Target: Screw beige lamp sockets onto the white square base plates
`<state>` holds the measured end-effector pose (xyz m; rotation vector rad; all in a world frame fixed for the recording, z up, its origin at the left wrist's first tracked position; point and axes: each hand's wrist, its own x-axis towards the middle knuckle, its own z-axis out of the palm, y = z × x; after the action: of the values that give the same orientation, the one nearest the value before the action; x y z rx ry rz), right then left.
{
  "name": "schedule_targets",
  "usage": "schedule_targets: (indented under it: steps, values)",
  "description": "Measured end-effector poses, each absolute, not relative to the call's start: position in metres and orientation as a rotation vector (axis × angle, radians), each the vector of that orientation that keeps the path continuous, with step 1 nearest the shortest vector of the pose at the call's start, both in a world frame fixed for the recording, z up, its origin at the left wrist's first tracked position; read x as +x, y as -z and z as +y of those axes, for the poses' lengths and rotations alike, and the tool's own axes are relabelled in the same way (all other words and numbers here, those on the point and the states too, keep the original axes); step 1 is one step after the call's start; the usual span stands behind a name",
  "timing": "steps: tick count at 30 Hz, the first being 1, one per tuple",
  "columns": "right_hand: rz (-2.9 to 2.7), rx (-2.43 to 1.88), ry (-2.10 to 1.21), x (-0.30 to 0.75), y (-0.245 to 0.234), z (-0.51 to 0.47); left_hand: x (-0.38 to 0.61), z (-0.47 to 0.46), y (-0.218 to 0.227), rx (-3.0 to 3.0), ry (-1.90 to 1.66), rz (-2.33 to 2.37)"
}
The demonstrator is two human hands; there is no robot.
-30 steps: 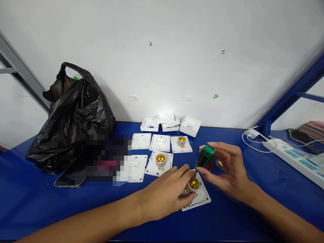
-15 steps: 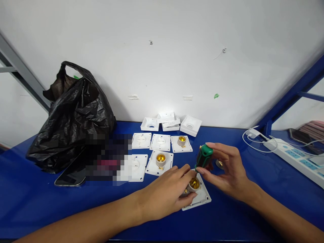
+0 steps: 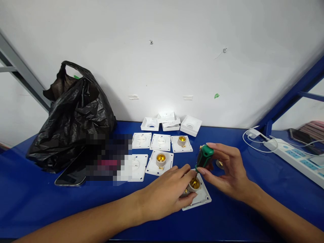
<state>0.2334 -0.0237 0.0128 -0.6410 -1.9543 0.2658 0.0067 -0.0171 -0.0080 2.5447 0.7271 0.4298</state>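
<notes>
My right hand (image 3: 227, 168) is closed on the handle of a green and black screwdriver (image 3: 205, 156). Its shaft points down into a brass-lined lamp socket (image 3: 194, 183), where the tip is hidden. The socket sits on a square white base plate (image 3: 202, 199) on the blue table. My left hand (image 3: 174, 189) grips the socket from the left, thumb in front and fingers behind, partly covering it. Just beyond, another plate carries a second lamp socket (image 3: 160, 159), and a third socket (image 3: 181, 140) stands on a plate farther back.
Several bare white plates (image 3: 160, 142) lie behind my left hand, with white square covers (image 3: 191, 125) by the wall. A black plastic bag (image 3: 73, 125) and a phone (image 3: 71, 173) are at left. A power strip (image 3: 296, 157) with white cables lies at right.
Almost nothing differs. The screwdriver handle sits very slightly farther right in view; both hands keep their hold.
</notes>
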Motion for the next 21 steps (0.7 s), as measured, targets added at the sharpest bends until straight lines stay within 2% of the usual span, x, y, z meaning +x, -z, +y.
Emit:
schedule_targets:
  steps: [21]
  values:
    - [-1.98,-0.636,-0.236,0.2359,-0.0107,-0.024,0.0056,-0.0195,0.0052,2.539,-0.458,0.73]
